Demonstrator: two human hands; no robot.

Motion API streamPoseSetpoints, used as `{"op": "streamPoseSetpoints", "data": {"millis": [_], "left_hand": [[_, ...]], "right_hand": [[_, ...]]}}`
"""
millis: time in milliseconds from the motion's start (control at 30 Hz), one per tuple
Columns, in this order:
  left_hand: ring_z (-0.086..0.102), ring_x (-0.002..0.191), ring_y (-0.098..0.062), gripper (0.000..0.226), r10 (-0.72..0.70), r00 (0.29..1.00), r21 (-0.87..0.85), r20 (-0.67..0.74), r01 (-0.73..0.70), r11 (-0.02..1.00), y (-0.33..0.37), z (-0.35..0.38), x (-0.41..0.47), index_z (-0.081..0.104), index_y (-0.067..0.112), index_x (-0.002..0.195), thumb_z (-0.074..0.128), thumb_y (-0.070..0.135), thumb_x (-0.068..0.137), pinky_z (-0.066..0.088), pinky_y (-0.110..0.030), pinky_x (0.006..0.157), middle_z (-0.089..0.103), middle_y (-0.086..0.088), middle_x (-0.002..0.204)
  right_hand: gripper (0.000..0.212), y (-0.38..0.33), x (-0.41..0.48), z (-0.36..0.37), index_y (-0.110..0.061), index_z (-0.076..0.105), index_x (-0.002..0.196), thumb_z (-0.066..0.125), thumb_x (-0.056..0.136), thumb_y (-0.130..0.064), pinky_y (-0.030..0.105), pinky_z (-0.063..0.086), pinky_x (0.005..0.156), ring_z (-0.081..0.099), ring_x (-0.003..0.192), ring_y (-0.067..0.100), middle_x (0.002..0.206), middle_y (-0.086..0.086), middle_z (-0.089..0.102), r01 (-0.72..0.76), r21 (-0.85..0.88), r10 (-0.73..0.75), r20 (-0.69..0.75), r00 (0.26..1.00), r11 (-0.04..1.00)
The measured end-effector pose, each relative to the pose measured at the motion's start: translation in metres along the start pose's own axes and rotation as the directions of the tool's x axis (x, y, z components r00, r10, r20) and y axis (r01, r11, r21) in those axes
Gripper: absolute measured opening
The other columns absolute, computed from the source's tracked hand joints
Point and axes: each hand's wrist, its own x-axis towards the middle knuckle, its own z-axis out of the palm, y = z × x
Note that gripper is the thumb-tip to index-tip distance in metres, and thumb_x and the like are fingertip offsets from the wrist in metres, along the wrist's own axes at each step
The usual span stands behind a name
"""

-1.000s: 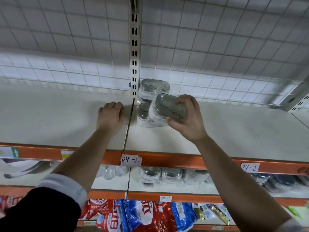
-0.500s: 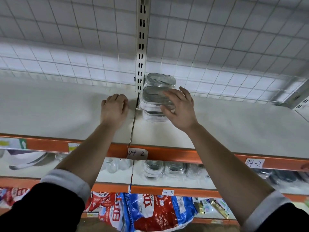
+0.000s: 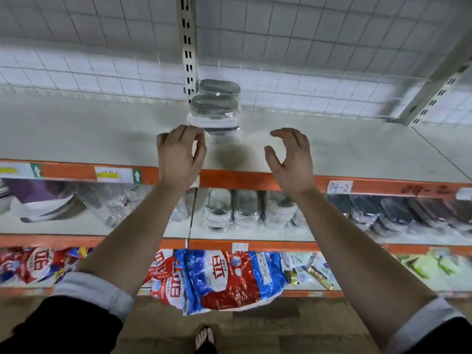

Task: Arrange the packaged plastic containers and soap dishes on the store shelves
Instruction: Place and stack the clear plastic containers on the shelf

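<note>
The top shelf [image 3: 357,149] is a broad pale board with an orange front rail [image 3: 242,178]. It is backed by a wire grid [image 3: 306,47] and split by a slotted post [image 3: 187,47]. Under it, the lower shelf [image 3: 76,226] carries a row of packed tubs [image 3: 219,208]. Darker packs sit to their right, too blurred to name. Below that lie detergent bags [image 3: 222,277].

The task's thing here, a stack of wrapped containers [image 3: 215,111], stands at the back of the top shelf. It is just right of the post and close to the grid, with bare board on its right.

The left hand [image 3: 180,154] is at the stack's front left corner, its grip curled and fingertips at the loose wrap. I cannot tell whether they pinch the wrap or only touch it. The right hand [image 3: 291,159] hovers apart from the stack on the right, its grip loosely spread and holding nothing.

The step in hand looks like squaring the stack in its place. It would go best by pushing on the firm sides, low down, because tugging the slack wrap could tip the top pack. The right hand should come to the opposite side so both hands steady the stack. The stack's long side should line up with the post and its back sit against the grid, which leaves room on the right for the next stack.
</note>
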Motion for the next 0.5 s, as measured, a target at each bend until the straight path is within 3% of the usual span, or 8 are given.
{"op": "streamPoseSetpoints", "data": {"millis": [267, 400, 500], "left_hand": [[0.061, 0.08, -0.025, 0.015, 0.027, 0.994, 0.006, 0.103, -0.028, 1.0, 0.058, -0.006, -0.093, 0.065, 0.014, 0.092, 0.052, 0.021, 0.09, 0.035, -0.037, 0.08, 0.067, -0.002, 0.09], [0.061, 0.08, -0.027, 0.019, -0.018, 0.978, -0.022, 0.207, 0.023, 0.999, 0.068, -0.003, -0.14, 0.067, 0.009, 0.093, 0.051, 0.019, 0.09, 0.033, -0.032, 0.077, 0.067, -0.005, 0.089], [0.064, 0.086, -0.029, 0.022, -0.059, 0.955, -0.04, 0.292, 0.073, 0.997, 0.069, 0.006, -0.171, 0.068, 0.009, 0.095, 0.05, 0.021, 0.09, 0.037, -0.037, 0.08, 0.069, -0.005, 0.094]], "right_hand": [[0.022, 0.006, -0.105, -0.034, -0.003, 0.063, 0.109, 0.061, 0.089, -0.013, 0.035, 0.043, 0.089, 0.055, 0.106, 0.03, 0.11, 0.012, 0.062, -0.065, 0.006, 0.065, 0.024, 0.998, 0.998], [0.023, 0.013, -0.149, -0.022, 0.0, 0.064, 0.11, 0.062, 0.089, -0.01, 0.039, 0.047, 0.09, 0.056, 0.107, 0.03, 0.111, 0.016, 0.061, -0.121, 0.038, 0.116, 0.119, 0.986, 0.992], [0.024, 0.021, -0.172, -0.003, 0.001, 0.064, 0.111, 0.062, 0.09, -0.01, 0.039, 0.047, 0.093, 0.057, 0.107, 0.031, 0.111, 0.016, 0.06, -0.167, 0.064, 0.152, 0.194, 0.969, 0.984]]}}
